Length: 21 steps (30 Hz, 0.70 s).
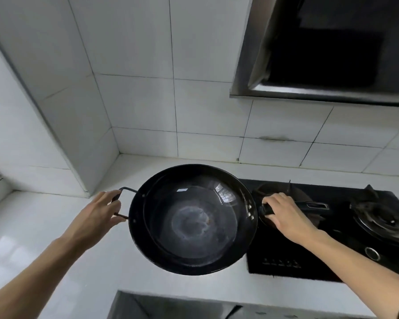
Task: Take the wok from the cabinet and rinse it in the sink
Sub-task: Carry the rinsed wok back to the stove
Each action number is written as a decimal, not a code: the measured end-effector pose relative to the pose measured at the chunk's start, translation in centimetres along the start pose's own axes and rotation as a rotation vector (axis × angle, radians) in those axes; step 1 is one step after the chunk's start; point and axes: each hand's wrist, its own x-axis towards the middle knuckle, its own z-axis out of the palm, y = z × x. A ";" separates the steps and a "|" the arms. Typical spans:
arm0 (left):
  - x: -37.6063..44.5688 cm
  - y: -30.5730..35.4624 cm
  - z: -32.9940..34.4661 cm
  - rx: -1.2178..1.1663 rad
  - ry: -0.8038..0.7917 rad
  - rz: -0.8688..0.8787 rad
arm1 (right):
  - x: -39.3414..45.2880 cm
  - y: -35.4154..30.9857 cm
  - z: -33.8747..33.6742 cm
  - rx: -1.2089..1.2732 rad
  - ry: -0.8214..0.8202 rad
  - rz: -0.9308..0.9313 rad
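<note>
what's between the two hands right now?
Head view: only the round black metal wok. Left hand grips its loop handle; right hand grips the long handle.

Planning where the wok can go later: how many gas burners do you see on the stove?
2. One burner sits in plain view at the right of the black stove. The other burner is beside the wok, largely hidden behind the right hand.
</note>
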 end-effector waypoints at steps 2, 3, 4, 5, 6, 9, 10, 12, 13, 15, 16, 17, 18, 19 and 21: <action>2.1 -1.9 0.9 -0.023 -0.005 0.018 | 0.8 -0.8 -0.2 -0.027 0.002 0.031; 3.1 -2.7 1.3 -0.029 -0.008 0.033 | 1.2 -1.2 -0.4 -0.041 0.003 0.047; 4.0 -3.3 1.7 -0.033 -0.009 0.047 | 1.7 -1.5 -0.6 -0.055 0.001 0.068; 4.9 -3.9 2.1 -0.040 -0.004 0.059 | 2.0 -1.7 -0.7 -0.071 -0.001 0.091; 5.8 -4.4 2.5 -0.052 0.003 0.067 | 2.4 -1.9 -0.8 -0.091 -0.002 0.113; 8.1 -5.2 3.8 -0.086 0.003 0.107 | 2.8 -2.1 -1.0 -0.125 -0.019 0.164; 8.8 -5.3 4.3 -0.089 -0.002 0.120 | 2.8 -2.1 -1.0 -0.125 -0.029 0.186; 10.1 -5.4 5.1 -0.091 -0.025 0.136 | 2.9 -1.8 -0.9 -0.107 -0.028 0.223; 10.7 -5.4 5.4 -0.085 -0.029 0.148 | 3.0 -1.5 -0.7 -0.098 -0.025 0.230; 11.8 -5.1 6.0 -0.071 -0.036 0.172 | 3.1 -1.0 -0.3 -0.099 -0.030 0.236; 12.3 -5.0 6.3 -0.066 -0.046 0.181 | 3.2 -0.8 -0.1 -0.096 -0.039 0.248; 12.7 -4.9 6.6 -0.063 -0.057 0.190 | 3.2 -0.5 0.1 -0.091 -0.044 0.257; 13.1 -4.8 6.8 -0.060 -0.061 0.200 | 3.3 -0.2 0.4 -0.091 -0.045 0.259; 13.4 -4.7 7.1 -0.057 -0.067 0.206 | 3.3 0.1 0.6 -0.092 -0.048 0.260; 14.1 -4.7 7.5 -0.055 -0.078 0.215 | 3.5 0.6 1.1 -0.083 -0.049 0.271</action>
